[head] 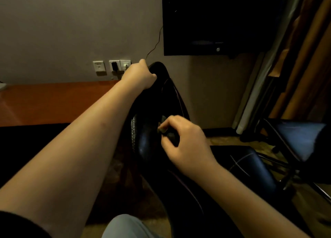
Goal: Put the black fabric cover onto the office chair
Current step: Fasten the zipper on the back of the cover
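Fabric cover [160, 68], black, drapes the office chair [145, 143] backrest top, beside the worktop's [53, 101] right end; left grip [141, 75] curled tight round its upper edge, right grip [186, 141] pinching a fold at mid-back.

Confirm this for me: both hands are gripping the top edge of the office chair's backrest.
Not quite. Only the left hand grips the top edge of the office chair's backrest. The right hand is lower down the backrest, its fingers pinching a bit of dark material that is too dim to identify. The head view shows this.
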Demonstrator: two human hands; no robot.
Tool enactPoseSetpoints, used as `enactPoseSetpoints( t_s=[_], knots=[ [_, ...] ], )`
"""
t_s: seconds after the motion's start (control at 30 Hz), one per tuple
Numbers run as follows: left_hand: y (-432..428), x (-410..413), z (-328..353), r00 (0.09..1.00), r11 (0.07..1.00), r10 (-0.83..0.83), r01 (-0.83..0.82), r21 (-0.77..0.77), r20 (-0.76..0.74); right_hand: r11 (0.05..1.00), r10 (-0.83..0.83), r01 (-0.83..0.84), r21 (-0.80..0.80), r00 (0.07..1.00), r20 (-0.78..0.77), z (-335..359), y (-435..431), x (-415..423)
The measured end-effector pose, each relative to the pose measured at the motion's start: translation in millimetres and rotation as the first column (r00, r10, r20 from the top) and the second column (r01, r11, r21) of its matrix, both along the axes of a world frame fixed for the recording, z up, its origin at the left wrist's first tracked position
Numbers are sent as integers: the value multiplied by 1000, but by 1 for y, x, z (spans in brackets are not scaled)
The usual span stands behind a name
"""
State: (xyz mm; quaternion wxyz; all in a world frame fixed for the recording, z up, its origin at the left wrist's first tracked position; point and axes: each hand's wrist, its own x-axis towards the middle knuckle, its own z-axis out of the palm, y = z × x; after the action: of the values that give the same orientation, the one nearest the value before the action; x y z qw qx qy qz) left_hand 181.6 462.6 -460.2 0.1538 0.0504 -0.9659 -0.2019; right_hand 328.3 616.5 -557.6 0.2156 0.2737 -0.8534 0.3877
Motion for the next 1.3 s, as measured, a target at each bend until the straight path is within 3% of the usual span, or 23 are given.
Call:
enactPoseSetpoints(
  t_s=[0.17,0.4,0.57,0.97,1.3],
  knots=[
    [2,6,1,1000,1000,14,-14,-26,3,999,30,-30,13,1000,-5,-9,7,35],
    [1,4,-1,1000,999,11,-10,-31,9,998,41,-42,-46,999,-22,-11,2,23],
    [0,-3,-1,1000,998,19,-19,-52,-4,990,60,-57,-128,998,19,-4,-2,-15],
    [-4,-16,-3,1000,1000,20,-20,-15,-15,992,-104,111,-65,989,103,14,-22,-125],
    [-4,-2,-5,997,1000,14,-13,16,-70,996,-68,74,-47,992,109,14,-10,-74]
  ],
)
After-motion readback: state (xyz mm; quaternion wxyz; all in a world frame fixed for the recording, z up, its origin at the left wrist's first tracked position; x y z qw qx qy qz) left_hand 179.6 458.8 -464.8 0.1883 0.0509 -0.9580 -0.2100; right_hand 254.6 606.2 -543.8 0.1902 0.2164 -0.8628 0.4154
